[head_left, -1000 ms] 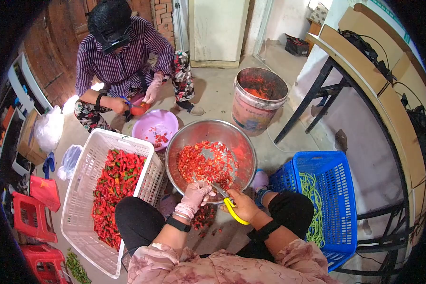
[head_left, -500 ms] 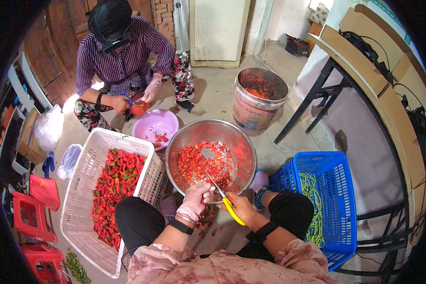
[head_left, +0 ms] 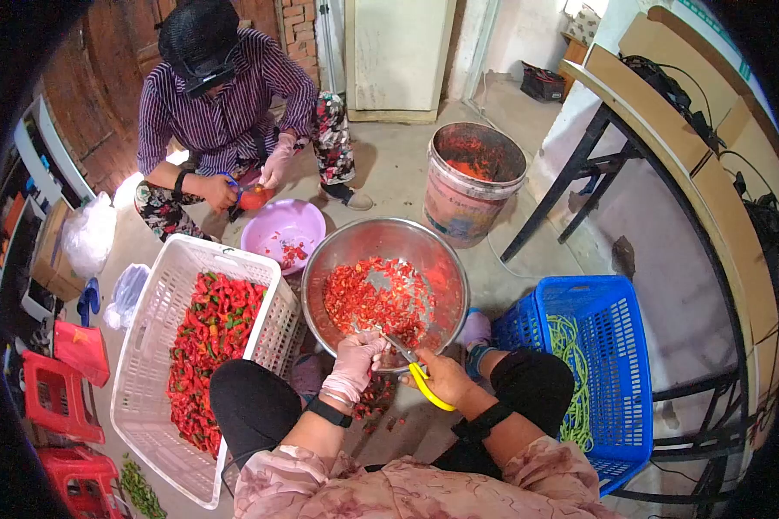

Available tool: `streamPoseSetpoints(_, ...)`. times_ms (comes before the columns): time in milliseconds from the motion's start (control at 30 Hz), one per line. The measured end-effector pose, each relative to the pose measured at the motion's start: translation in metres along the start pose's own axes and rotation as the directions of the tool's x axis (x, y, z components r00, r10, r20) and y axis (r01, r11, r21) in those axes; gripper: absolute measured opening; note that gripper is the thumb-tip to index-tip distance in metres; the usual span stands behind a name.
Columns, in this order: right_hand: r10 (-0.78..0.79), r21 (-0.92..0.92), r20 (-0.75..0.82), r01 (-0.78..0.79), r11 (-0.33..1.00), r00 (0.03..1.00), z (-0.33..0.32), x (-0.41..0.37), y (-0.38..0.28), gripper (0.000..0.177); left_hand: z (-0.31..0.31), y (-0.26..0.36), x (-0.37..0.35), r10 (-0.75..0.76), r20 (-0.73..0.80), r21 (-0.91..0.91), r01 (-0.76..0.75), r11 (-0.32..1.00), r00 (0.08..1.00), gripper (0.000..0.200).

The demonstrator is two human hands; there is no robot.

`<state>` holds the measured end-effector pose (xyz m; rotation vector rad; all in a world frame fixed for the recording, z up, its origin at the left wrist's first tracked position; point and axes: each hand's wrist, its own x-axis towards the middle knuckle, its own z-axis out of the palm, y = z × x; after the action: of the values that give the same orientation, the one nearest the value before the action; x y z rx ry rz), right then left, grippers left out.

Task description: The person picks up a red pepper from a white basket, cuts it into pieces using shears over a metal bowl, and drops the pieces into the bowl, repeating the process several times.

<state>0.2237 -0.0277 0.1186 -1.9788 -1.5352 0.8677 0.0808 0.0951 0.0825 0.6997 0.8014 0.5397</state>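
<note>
Yellow scissors, right hand, chopped peppers probably

Bright | fisheye bend, black corners | soft sheen on steel bowl

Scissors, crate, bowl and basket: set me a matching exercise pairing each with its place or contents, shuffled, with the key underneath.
Things
1. yellow scissors
2. white crate
3. metal bowl
4. blue basket

Place or contents
A. holds long green strands
B. holds chopped red pieces
C. in the right hand
D. holds red and green peppers

Pairs: 1-C, 2-D, 3-B, 4-A
</note>
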Motion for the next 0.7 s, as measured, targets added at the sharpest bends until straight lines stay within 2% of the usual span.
streamPoseSetpoints(33,0.06,0.018,0.071,-0.061,0.998,0.996,-0.003,0.0,-0.003,0.056,0.0,0.0,0.0,0.006,-0.009,-0.012,-0.006,1.0,1.0,0.006)
streamPoseSetpoints(67,0.06,0.017,0.071,-0.062,0.998,0.996,-0.002,-0.001,-0.003,0.056,0.0,0.0,0.0,0.012,-0.018,-0.025,-0.013,1.0,1.0,0.004)
streamPoseSetpoints(133,0.019,0.044,-0.006,-0.019,0.999,1.0,0.0,-0.002,-0.002,0.053,0.004,0.002,-0.002,0.015,-0.053,-0.015,-0.015,1.0,0.998,0.003)
streamPoseSetpoints(200,0.021,0.045,-0.002,-0.021,0.999,1.0,0.0,-0.002,-0.002,0.052,0.006,0.002,-0.003,0.018,-0.089,-0.006,-0.018,1.0,0.996,0.002)
streamPoseSetpoints(267,0.021,0.045,0.002,-0.021,0.999,1.0,0.001,-0.001,-0.001,0.051,0.007,0.0,-0.004,0.071,-0.156,0.144,-0.049,0.988,0.985,0.004)
streamPoseSetpoints(367,0.003,0.111,0.0,-0.003,0.994,1.0,0.005,-0.001,0.006,0.049,0.004,-0.001,-0.004,0.083,-0.15,0.184,-0.055,0.981,0.985,0.007)
streamPoseSetpoints(433,-0.016,0.336,-0.013,0.019,0.942,1.0,0.005,-0.001,0.008,0.049,0.003,0.0,-0.003,0.088,-0.153,0.197,-0.057,0.979,0.984,0.008)
streamPoseSetpoints(567,-0.006,0.216,-0.015,0.009,0.976,1.0,0.0,-0.002,0.001,0.052,0.001,0.001,-0.002,0.091,-0.139,0.168,-0.068,0.984,0.986,0.012)
streamPoseSetpoints(633,-0.034,0.055,0.034,0.032,0.998,0.999,0.0,-0.001,0.0,0.057,0.002,0.002,-0.002,0.107,-0.129,0.137,-0.089,0.987,0.986,0.013)
streamPoseSetpoints(700,-0.028,0.03,0.018,0.028,0.999,0.999,0.001,-0.002,-0.002,0.058,0.003,0.001,-0.003,0.122,-0.121,0.104,-0.11,0.988,0.985,0.013)
